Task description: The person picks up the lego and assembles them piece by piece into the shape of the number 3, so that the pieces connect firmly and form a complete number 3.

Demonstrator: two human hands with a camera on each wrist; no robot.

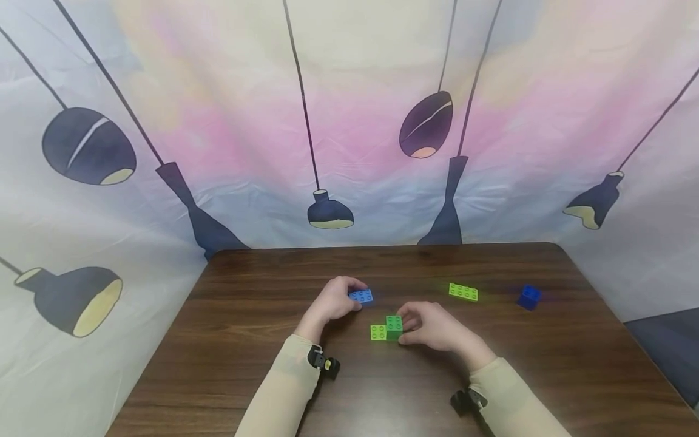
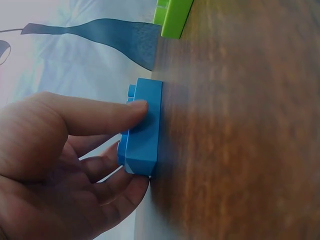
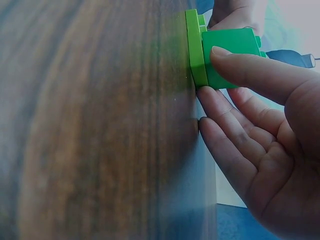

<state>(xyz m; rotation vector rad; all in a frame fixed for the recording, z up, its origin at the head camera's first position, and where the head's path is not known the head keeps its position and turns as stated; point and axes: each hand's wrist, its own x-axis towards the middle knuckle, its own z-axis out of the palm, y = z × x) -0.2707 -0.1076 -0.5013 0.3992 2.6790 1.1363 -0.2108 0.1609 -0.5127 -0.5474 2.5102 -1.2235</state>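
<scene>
My left hand (image 1: 337, 298) pinches a light blue toy building brick (image 1: 361, 296), thumb on its near side and fingers behind. In the left wrist view the blue brick (image 2: 145, 130) stands studs up, right at the tabletop. Nearer to me, a square green brick (image 1: 394, 326) sits on the right half of a thin lime brick (image 1: 378, 332), whose left studs show. My right hand (image 1: 434, 326) holds the green brick from the right, thumb on its near face. The right wrist view shows the green brick (image 3: 230, 57) flush on the lime one (image 3: 196, 55).
Farther back on the brown wooden table (image 1: 246, 315) lies another lime brick (image 1: 463, 292). A dark blue brick (image 1: 528, 297) is at the right. A fabric backdrop (image 1: 371, 121) printed with lamps hangs behind the table's far edge.
</scene>
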